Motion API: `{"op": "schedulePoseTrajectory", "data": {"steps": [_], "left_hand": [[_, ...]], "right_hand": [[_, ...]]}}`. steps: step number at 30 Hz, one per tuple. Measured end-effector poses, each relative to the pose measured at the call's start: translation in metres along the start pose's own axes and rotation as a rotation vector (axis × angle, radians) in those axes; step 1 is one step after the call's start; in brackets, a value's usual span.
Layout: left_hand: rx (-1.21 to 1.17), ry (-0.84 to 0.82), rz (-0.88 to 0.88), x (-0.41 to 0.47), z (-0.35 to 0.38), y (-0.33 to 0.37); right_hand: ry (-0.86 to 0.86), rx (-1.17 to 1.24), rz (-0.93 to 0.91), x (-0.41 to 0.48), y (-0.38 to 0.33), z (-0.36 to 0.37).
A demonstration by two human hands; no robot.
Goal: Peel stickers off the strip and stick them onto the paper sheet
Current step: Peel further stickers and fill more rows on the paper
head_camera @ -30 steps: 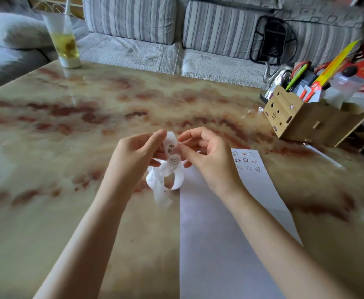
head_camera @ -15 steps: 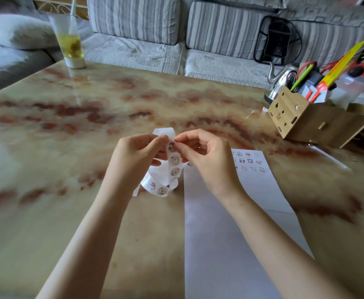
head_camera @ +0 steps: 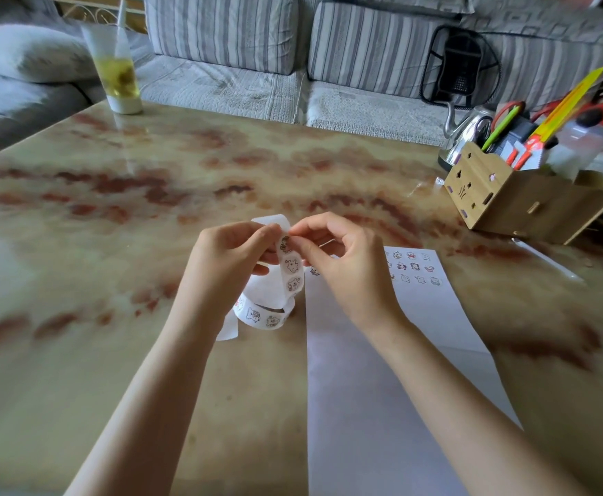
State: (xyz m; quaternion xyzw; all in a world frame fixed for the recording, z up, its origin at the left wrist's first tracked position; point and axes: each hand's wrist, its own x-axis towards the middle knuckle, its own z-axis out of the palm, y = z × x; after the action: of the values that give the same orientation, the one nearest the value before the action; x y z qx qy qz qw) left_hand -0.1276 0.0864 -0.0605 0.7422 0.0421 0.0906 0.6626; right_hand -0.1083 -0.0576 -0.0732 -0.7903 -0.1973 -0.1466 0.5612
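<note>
A white sticker strip (head_camera: 291, 272) with small cartoon animal stickers curls in a loop above the marble table (head_camera: 114, 281). My left hand (head_camera: 228, 259) pinches the strip near its top. Against the topmost sticker on the strip, my right hand (head_camera: 343, 259) has its thumb and forefinger pinched. The strip's lower coil (head_camera: 260, 316) rests on the table. The white paper sheet (head_camera: 382, 388) lies flat to the right of the strip, under my right forearm. Several stickers (head_camera: 414, 268) sit in rows near its far edge.
A wooden desk organiser (head_camera: 507, 202) with pens, scissors and a yellow ruler stands at the right. A metal kettle (head_camera: 464, 137) is behind it. A tall cup of yellow drink (head_camera: 117, 77) stands at the table's far left corner. A striped sofa (head_camera: 292, 48) runs behind.
The strip has been fed upward between my hands, so its blank end now sticks out above my fingers. Its lower part now lies coiled on the table. Both hands stay close together.
</note>
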Motion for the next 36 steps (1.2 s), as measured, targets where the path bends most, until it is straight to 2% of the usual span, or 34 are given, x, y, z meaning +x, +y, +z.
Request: {"op": "schedulePoseTrajectory", "data": {"steps": [14,21,25,29,33,36], "left_hand": [[0.032,0.003,0.019,0.001,0.0,-0.002],[0.105,0.01,0.04,0.0,0.0,-0.005],[0.157,0.027,0.027,0.001,0.002,-0.007],[0.185,0.059,0.013,0.001,0.002,-0.01],[0.206,0.086,0.001,0.002,0.001,-0.011],[0.217,0.066,-0.016,0.002,0.0,-0.011]], "right_hand": [[-0.007,0.01,-0.006,0.0,0.0,-0.002],[-0.112,0.049,0.191,0.004,-0.005,-0.006],[-0.136,-0.118,0.098,0.002,-0.006,-0.007],[-0.126,-0.118,0.033,-0.002,-0.007,-0.01],[-0.102,0.036,0.191,0.001,-0.007,-0.023],[-0.104,0.003,0.381,0.004,0.006,-0.037]]}}
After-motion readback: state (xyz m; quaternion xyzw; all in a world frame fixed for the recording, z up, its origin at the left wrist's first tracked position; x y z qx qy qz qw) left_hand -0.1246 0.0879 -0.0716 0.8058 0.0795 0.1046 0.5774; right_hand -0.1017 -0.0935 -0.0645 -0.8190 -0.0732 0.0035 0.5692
